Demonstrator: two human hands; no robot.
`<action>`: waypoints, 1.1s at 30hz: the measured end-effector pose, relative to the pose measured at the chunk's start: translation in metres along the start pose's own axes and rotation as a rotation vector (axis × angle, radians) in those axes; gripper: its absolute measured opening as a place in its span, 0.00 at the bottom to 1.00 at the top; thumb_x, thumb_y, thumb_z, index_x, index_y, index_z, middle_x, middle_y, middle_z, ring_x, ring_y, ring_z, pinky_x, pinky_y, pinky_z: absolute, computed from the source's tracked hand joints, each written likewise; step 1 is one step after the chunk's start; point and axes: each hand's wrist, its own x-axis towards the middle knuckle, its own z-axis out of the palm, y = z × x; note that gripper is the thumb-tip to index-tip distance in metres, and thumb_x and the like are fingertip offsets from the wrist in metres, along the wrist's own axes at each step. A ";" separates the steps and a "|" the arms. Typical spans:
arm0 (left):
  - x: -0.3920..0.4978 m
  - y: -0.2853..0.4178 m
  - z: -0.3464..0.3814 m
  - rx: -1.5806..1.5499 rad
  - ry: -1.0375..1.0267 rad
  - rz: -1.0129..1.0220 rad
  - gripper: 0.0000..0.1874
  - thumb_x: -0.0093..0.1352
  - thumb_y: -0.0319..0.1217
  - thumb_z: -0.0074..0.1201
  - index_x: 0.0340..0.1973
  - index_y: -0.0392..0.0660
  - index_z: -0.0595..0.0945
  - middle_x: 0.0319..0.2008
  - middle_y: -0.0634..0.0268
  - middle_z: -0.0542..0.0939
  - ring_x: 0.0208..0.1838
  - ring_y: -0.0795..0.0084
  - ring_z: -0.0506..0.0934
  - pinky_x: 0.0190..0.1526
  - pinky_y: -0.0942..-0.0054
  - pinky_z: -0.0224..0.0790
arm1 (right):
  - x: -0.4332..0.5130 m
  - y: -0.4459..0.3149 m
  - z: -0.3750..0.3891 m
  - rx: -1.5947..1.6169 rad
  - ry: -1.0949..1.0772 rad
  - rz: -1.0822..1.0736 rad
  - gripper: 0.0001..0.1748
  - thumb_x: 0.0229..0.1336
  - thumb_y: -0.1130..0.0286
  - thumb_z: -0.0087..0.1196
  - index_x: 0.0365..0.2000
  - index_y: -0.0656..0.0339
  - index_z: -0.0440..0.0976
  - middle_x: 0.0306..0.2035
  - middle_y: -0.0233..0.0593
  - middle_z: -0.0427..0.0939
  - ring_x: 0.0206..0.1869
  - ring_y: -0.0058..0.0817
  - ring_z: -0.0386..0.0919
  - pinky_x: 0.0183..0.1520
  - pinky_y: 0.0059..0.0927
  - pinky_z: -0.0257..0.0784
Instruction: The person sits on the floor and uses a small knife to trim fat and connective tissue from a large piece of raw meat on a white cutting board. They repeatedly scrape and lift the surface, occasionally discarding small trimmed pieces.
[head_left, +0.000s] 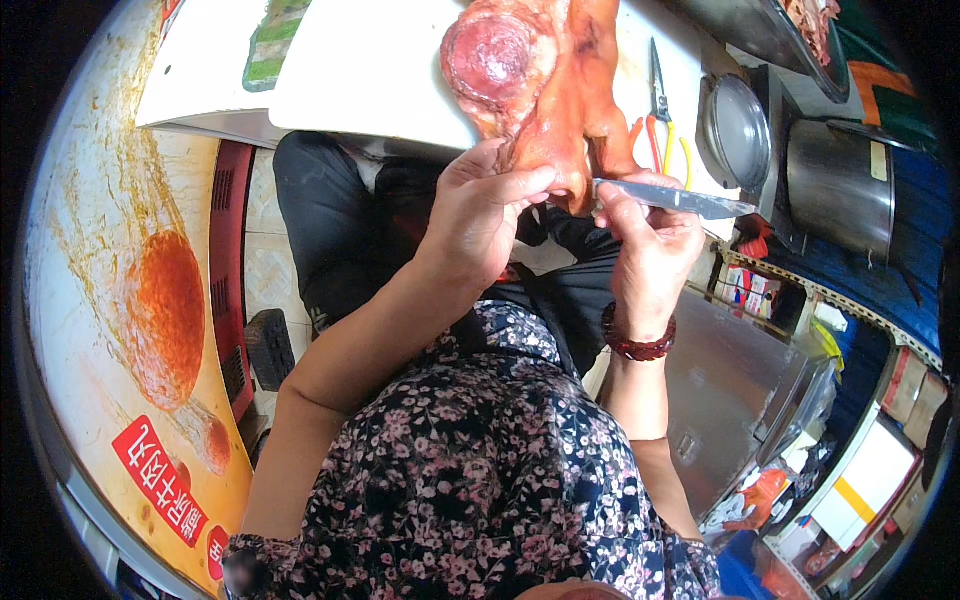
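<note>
A large piece of orange-brown, skin-on meat (577, 82) lies on a white cutting board (360, 75), and its near end hangs over the board's edge towards me. A round, dark-red cut face (495, 58) shows on its left side. My left hand (487, 202) grips the near end of the meat between thumb and fingers. In my right hand (652, 232) is a knife (675, 199), its length pointing right, away from the meat. The fingertips of that hand are close to the meat's lower right edge; whether they touch it is hard to tell.
Scissors (660, 112) with red and yellow handles lie right of the meat. Beyond them are a round metal dish (739, 131) and a steel pot (840, 191). A metal tray (787, 45) with meat stands at upper right. A printed panel (97, 247) borders the left.
</note>
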 end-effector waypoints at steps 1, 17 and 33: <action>-0.001 0.000 -0.002 0.030 -0.011 0.006 0.17 0.70 0.22 0.52 0.53 0.29 0.78 0.49 0.51 0.84 0.52 0.61 0.83 0.58 0.63 0.74 | 0.001 0.000 -0.001 0.010 -0.008 -0.004 0.08 0.56 0.83 0.64 0.36 0.68 0.77 0.29 0.36 0.82 0.28 0.19 0.79 0.32 0.20 0.74; 0.001 0.000 0.001 -0.044 -0.008 -0.013 0.14 0.68 0.20 0.55 0.49 0.31 0.80 0.43 0.56 0.85 0.43 0.67 0.83 0.52 0.68 0.76 | 0.000 -0.002 0.003 -0.046 0.026 -0.047 0.04 0.56 0.83 0.63 0.32 0.67 0.78 0.28 0.34 0.81 0.26 0.17 0.77 0.31 0.19 0.71; 0.001 0.000 0.003 -0.064 0.016 -0.008 0.16 0.68 0.20 0.55 0.52 0.32 0.79 0.45 0.56 0.84 0.46 0.68 0.83 0.52 0.69 0.75 | 0.002 0.001 0.000 0.126 0.016 0.008 0.07 0.56 0.83 0.63 0.35 0.66 0.79 0.29 0.37 0.82 0.25 0.18 0.76 0.29 0.16 0.68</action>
